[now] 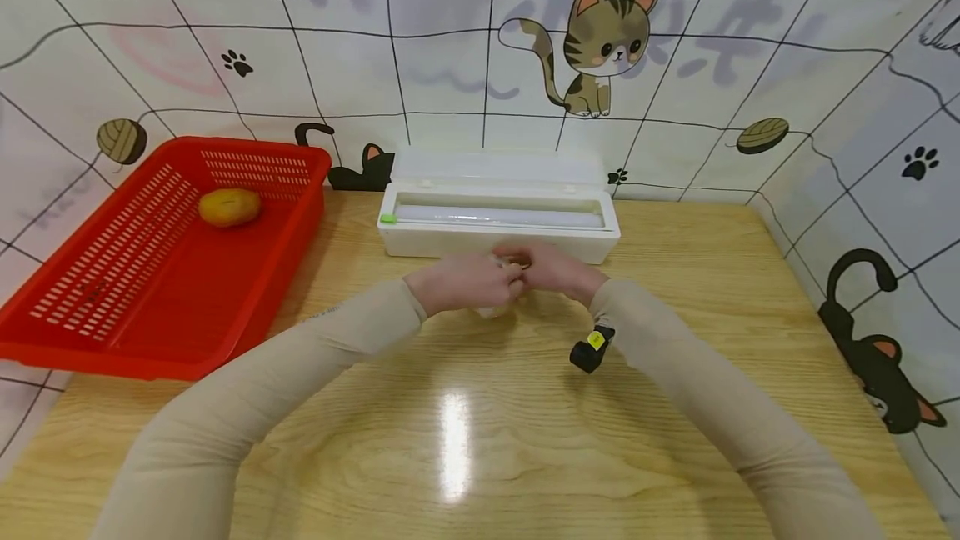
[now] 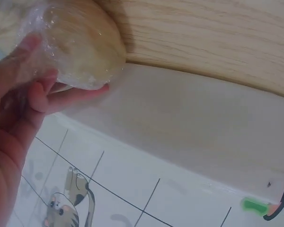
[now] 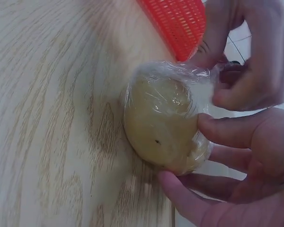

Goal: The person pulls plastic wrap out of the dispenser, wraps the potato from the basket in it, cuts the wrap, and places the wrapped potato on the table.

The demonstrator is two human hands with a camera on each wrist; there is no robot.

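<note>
A yellowish potato [image 3: 156, 125], wrapped in clear cling film [image 3: 168, 71], is held between both hands just in front of the white box. My right hand [image 3: 246, 165] grips it from the side, thumb on the film and fingers beneath. Over its end, my left hand [image 3: 255, 52] pinches the gathered film. From the left wrist, the wrapped potato [image 2: 85, 47] shows close to the fingers. In the head view, my left hand [image 1: 468, 282] and right hand [image 1: 551, 269] meet and mostly hide the potato.
Behind the hands stands the white cling film box [image 1: 495, 238], lid raised, a roll [image 1: 495, 217] inside and a green tab [image 1: 387, 218] at its left end. A red basket [image 1: 277, 290] on the left holds another yellow potato [image 1: 229, 207]. Cat-patterned walls border the wooden table [image 1: 360, 440].
</note>
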